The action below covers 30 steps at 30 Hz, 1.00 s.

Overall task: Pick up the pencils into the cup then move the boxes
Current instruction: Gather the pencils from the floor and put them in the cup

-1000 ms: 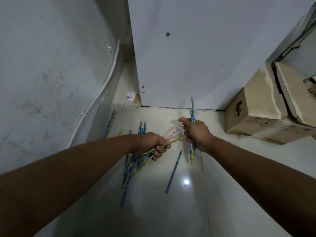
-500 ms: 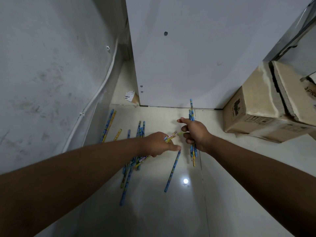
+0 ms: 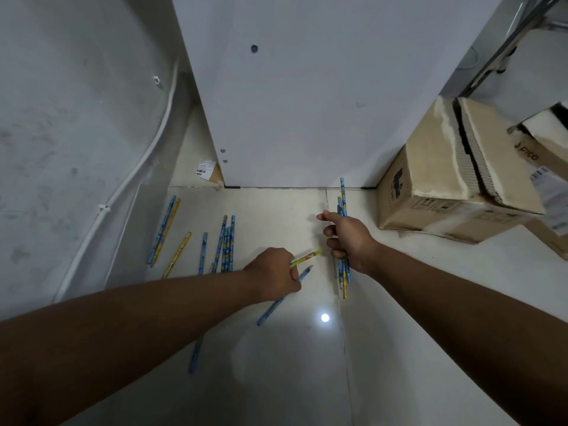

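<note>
Left hand (image 3: 273, 273) has dropped onto the floor pencil (image 3: 284, 295) (right unchanged).

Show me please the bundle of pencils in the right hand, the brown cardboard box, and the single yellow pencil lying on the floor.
bundle of blue and yellow pencils (image 3: 343, 273), head view, lower ends below the fist.
brown cardboard box (image 3: 430, 192), head view, front face.
single yellow pencil (image 3: 177, 254), head view, mid-shaft.

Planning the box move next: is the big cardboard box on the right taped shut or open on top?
Open. The cardboard box shows a dark gap between its top flaps, with torn, ragged edges and no tape across.
</note>
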Motion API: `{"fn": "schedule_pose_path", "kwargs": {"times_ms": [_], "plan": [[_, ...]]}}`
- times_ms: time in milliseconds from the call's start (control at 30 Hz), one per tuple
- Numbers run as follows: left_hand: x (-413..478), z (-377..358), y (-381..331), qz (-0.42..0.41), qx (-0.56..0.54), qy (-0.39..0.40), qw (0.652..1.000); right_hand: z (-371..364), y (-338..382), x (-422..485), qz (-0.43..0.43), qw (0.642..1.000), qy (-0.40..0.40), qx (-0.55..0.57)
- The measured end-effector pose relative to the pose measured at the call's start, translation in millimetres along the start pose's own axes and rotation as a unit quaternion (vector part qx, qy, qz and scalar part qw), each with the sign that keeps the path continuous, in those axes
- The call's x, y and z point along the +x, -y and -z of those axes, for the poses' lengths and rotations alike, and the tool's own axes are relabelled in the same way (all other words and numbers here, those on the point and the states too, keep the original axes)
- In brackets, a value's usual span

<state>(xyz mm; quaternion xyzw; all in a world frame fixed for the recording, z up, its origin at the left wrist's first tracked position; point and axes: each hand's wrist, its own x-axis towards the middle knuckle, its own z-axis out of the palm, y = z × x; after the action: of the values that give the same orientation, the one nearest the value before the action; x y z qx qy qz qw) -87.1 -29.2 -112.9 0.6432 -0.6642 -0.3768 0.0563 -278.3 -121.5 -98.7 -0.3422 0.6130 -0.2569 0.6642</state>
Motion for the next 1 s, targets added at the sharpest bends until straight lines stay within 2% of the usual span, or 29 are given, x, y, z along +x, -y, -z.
{"fn": "schedule_pose_path", "kwargs": {"times_ms": [100,233,333,467,600,867,1000], "plan": [[4,9,7,-0.017,0.019,0.0,1.0,0,1,2,-0.011,0.999,0.023,0.022],[9,35,20,0.0,-0.075,0.008,0.997,-3,3,-3,-0.021,0.998,0.04,0.05],[-2,66,16,0.029,-0.149,-0.031,0.988,-10,10,-24,-0.043,0.996,0.04,0.074],[-32,105,-10,0.099,-0.373,-0.102,0.917,-25,34,-71,-0.066,0.987,0.038,0.142],[-78,147,-55,0.128,-0.535,-0.108,0.828,-43,80,-146,-0.077,0.985,0.053,0.142],[-181,219,-183,0.191,-0.686,-0.1,0.695,-42,179,-321,-0.114,0.985,0.039,0.126],[-244,270,-266,0.22,-0.689,-0.082,0.686,-27,254,-408,-0.143,0.979,0.039,0.141]]}}
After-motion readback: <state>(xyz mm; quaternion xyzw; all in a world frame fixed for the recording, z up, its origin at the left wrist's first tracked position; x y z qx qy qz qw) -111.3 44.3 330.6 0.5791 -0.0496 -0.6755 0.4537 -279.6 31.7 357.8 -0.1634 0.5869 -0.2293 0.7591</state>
